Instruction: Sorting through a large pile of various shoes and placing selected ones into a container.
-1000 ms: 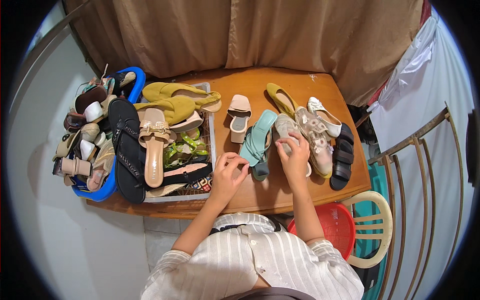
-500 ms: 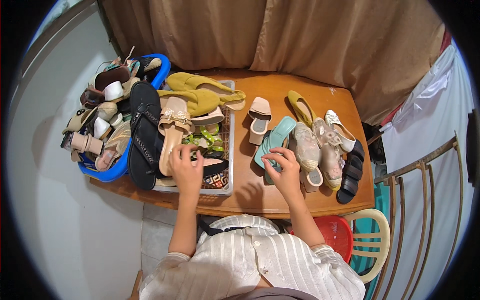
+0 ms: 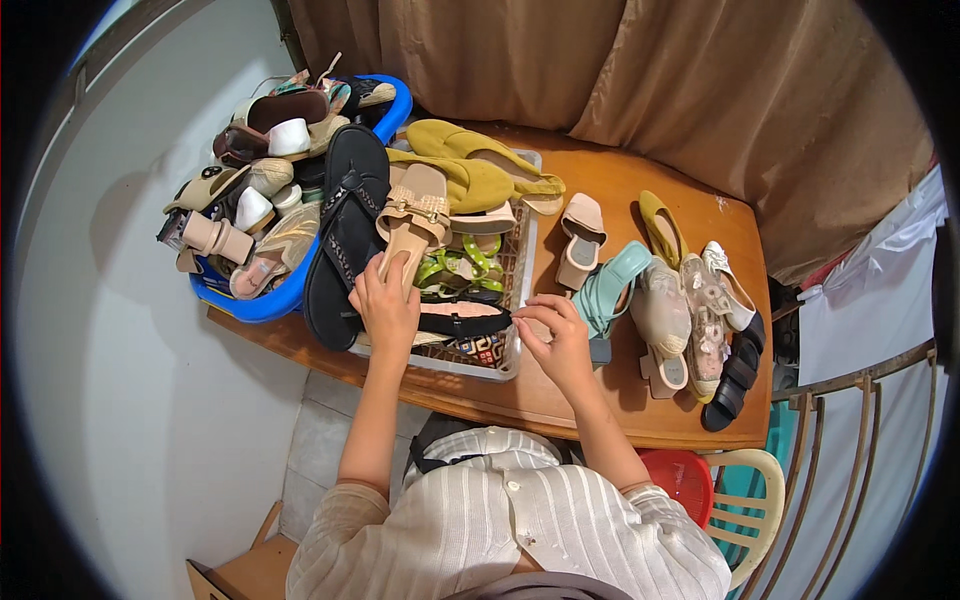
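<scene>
My left hand [image 3: 388, 308] rests over the heel end of a beige slide sandal [image 3: 413, 215], its fingers extended and somewhat apart. That sandal has a woven strap with a gold-coloured buckle. My right hand [image 3: 556, 340] pinches the end of a black shoe [image 3: 462, 321] with a pink insole, whose other end lies behind my left hand. Both shoes are in or on a clear plastic basket [image 3: 530, 245]. Beside the beige sandal leans a large black thong sandal [image 3: 345, 235]. Green strappy sandals [image 3: 475, 262] and mustard flats [image 3: 470, 165] share the basket.
A blue basket [image 3: 262, 305] heaped with shoes stands at the left. On the wooden table [image 3: 560, 405] at right are a beige mule [image 3: 582, 240], a mint sandal [image 3: 605, 290], lace shoes [image 3: 705, 335] and black slides [image 3: 738, 375]. A cream chair [image 3: 755, 480] stands near the table's right corner.
My view has turned toward the left. My left hand has come down over the beige sandal's heel. The right hand has moved from beside the mint sandal to the black shoe.
</scene>
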Available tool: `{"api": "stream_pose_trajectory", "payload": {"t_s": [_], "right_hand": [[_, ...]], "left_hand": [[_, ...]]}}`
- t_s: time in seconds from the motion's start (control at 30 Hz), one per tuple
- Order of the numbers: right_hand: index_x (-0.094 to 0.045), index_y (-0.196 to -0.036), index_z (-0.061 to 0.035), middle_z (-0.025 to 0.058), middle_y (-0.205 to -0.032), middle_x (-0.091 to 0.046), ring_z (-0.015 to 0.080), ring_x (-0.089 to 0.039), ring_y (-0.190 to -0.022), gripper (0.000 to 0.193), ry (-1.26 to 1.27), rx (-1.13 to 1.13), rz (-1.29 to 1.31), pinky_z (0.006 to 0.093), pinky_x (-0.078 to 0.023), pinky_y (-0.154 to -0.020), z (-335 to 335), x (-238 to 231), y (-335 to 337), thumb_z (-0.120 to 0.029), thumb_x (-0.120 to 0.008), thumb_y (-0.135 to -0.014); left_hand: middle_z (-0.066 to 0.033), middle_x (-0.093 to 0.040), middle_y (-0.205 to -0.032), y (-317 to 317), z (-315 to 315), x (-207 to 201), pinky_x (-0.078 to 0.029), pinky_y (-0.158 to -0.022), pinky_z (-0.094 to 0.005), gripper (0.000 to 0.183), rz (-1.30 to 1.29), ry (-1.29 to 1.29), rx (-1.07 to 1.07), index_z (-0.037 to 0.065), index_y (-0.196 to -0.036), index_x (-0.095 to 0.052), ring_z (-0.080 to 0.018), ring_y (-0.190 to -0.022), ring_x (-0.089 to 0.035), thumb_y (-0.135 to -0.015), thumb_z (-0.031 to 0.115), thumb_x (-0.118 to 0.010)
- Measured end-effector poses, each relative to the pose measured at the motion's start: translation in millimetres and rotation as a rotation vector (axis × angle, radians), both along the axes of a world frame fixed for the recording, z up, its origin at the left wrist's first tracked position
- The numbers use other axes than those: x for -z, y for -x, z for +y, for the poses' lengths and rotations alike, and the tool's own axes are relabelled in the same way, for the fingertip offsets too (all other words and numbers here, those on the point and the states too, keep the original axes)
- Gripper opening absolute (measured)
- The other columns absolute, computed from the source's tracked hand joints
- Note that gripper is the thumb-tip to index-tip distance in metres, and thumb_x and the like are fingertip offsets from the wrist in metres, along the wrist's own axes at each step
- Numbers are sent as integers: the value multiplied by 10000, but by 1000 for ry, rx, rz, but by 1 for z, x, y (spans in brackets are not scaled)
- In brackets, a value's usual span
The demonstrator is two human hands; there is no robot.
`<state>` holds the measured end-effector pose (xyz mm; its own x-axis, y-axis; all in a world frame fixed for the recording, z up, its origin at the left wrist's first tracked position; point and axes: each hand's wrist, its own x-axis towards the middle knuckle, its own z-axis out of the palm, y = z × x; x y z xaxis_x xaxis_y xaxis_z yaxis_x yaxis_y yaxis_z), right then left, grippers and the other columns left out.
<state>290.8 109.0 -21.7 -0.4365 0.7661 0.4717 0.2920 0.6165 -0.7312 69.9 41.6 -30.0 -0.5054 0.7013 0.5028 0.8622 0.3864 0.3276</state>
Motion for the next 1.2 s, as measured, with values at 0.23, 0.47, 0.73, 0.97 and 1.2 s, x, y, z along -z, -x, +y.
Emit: {"api": "stream_pose_trajectory", "payload": {"t_s": [0.23,0.47,0.73,0.97,1.2], "right_hand": [[-671,-846,-65,78,-900,-617,276,-571,-910,131,13,31,7,370,-456,-792,6,12,33,-67,-678,-715],[-590,-1071,-92,115,-1147,-537,314,-511,-1048,363,-148,189,-149,390,-417,-882,68,26,96,-61,-668,-717],[-607,-1046,-139,76,-1057,-510,268,-468,-1058,392,-375,390,-458,418,-344,-923,96,48,129,-141,-715,-669],[-640,-893,-126,34,-989,-563,202,-499,-1024,200,-552,402,-451,448,-306,-980,96,51,128,-161,-666,-698],[-628,-818,-58,45,-948,-587,242,-554,-917,142,-417,432,-362,394,-394,-878,59,-12,112,-138,-655,-703]], "left_hand": [[-87,-501,-1210,17,-12,-18,-325,-918,-416,473,-57,-134,26,210,-1148,-601,-277,-1084,-481,-697,76,-646],[-70,-486,-1195,26,-20,-19,-325,-881,-404,508,-96,-140,79,220,-1169,-593,-245,-1081,-478,-691,66,-672],[-77,-477,-1125,46,-27,-16,-326,-858,-395,495,-126,-182,176,203,-1154,-597,-242,-1060,-483,-687,61,-681],[-71,-453,-1147,46,-24,-11,-322,-862,-408,489,-113,-184,187,207,-1147,-597,-255,-1061,-471,-689,60,-681],[-88,-441,-1157,42,-25,-6,-293,-900,-420,482,-149,-140,208,183,-1189,-571,-249,-1112,-448,-728,68,-649]]}}
